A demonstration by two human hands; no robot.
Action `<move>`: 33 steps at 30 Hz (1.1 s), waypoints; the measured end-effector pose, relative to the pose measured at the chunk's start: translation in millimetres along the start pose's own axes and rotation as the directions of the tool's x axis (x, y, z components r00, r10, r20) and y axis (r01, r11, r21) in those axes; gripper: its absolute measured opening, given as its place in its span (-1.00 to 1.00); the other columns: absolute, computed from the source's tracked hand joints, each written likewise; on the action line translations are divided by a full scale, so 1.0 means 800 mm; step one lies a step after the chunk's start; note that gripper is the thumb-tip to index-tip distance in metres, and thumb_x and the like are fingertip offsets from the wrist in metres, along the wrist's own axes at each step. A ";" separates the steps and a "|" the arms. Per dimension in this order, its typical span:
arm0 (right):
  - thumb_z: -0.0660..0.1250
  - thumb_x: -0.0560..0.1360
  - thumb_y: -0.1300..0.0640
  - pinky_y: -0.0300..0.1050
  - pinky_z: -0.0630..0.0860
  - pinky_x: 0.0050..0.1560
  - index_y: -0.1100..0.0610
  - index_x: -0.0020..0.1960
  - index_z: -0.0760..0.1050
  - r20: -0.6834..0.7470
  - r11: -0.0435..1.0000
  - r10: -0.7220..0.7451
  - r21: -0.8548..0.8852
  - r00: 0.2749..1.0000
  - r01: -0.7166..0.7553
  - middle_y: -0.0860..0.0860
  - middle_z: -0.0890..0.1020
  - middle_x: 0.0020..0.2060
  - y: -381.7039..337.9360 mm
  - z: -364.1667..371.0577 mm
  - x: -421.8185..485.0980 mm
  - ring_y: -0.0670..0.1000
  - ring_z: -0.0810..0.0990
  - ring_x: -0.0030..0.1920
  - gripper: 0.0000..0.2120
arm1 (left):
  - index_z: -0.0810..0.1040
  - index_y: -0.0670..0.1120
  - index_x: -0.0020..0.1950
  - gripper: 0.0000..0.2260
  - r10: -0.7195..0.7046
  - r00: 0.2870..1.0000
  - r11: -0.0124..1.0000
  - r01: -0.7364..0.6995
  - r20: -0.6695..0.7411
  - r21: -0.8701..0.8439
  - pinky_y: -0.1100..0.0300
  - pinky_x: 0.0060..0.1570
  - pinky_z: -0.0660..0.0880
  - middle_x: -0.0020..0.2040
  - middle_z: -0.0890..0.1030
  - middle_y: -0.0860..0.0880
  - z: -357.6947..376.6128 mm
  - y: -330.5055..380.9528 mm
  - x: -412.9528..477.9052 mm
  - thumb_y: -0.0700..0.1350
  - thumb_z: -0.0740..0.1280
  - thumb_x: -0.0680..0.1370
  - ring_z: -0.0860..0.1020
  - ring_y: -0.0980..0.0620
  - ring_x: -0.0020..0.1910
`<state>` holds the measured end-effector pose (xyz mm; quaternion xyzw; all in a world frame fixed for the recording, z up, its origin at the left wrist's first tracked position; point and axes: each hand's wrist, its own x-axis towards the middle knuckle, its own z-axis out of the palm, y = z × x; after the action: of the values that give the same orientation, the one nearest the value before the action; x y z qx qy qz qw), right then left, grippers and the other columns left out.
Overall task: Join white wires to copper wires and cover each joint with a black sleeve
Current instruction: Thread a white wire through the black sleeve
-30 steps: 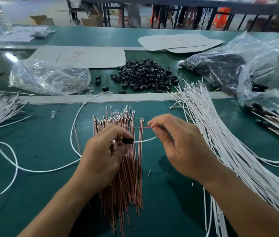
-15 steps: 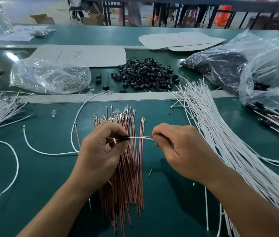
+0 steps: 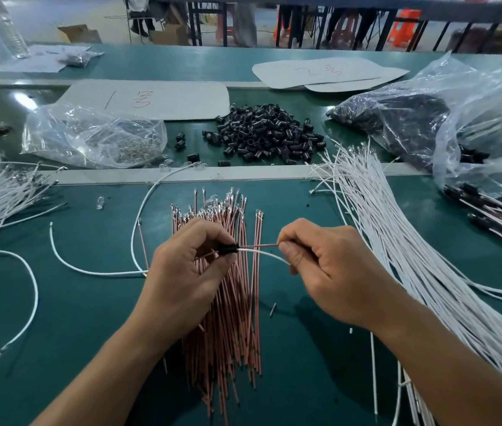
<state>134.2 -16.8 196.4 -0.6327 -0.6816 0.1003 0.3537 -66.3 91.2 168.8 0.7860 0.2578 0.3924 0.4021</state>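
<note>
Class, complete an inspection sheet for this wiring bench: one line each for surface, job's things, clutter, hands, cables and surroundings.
Surface: green mat, crossed by a pale strip.
Job's things: black sleeve with a white wire and a copper wire running from it; copper pile under the hands; white bundle at right; sleeve heap beyond the strip.
Clutter: plastic bags, card sheets, water bottle.
Hands: left hand pinches the black sleeve; right hand pinches the copper wire and holds the white wire.
Cables: nothing seen apart from the job's wires.
Surroundings: cardboard boxes, orange stool, table legs behind the bench.
</note>
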 end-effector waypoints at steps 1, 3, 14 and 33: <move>0.27 0.64 0.18 0.07 0.40 -0.41 0.09 -0.06 0.51 0.000 1.000 -0.002 -0.005 1.000 0.002 0.02 0.55 -0.43 0.000 0.000 0.000 0.05 0.45 -0.47 -0.88 | 0.58 -0.02 -0.02 -0.73 -0.001 1.000 1.000 0.001 0.001 0.001 -0.04 0.01 0.59 -0.07 0.62 0.05 0.000 0.000 0.000 -0.37 0.48 0.46 0.62 -0.08 -0.04; 0.26 0.64 0.17 0.07 0.40 -0.40 0.09 -0.06 0.51 -0.005 1.000 -0.005 -0.011 1.000 0.005 0.01 0.55 -0.43 0.000 0.000 0.000 0.03 0.45 -0.47 -0.88 | 0.58 -0.03 -0.02 -0.73 -0.002 1.000 1.000 0.002 -0.003 0.001 -0.02 0.01 0.59 -0.07 0.62 0.05 0.000 -0.002 0.000 -0.37 0.48 0.46 0.62 -0.07 -0.05; 0.27 0.61 0.13 -0.02 0.39 -0.42 0.05 -0.10 0.49 -0.057 0.997 -0.021 -0.073 0.998 0.016 -0.08 0.46 -0.48 -0.002 0.001 0.000 0.01 0.42 -0.47 -0.88 | 0.58 -0.04 -0.01 -0.73 0.008 1.000 0.999 -0.009 -0.011 -0.047 -0.05 0.01 0.59 -0.08 0.62 0.01 0.003 -0.004 -0.001 -0.38 0.48 0.47 0.63 -0.07 -0.07; 0.35 0.62 0.16 -0.06 0.51 -0.15 0.11 0.01 0.62 -0.015 0.994 -0.091 -0.055 0.996 0.090 -0.07 0.60 -0.20 -0.008 0.019 0.000 -0.06 0.54 -0.20 -0.92 | 0.71 -0.06 0.07 -0.84 0.099 0.992 0.994 -0.102 0.082 0.026 0.12 0.01 0.61 0.00 0.64 0.10 0.011 0.007 -0.004 -0.17 0.48 0.50 0.65 0.03 0.01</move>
<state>119.9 -13.6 189.4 -0.6114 -0.7088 0.0601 0.3466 -60.4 81.9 169.0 0.8192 0.2073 0.3760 0.3801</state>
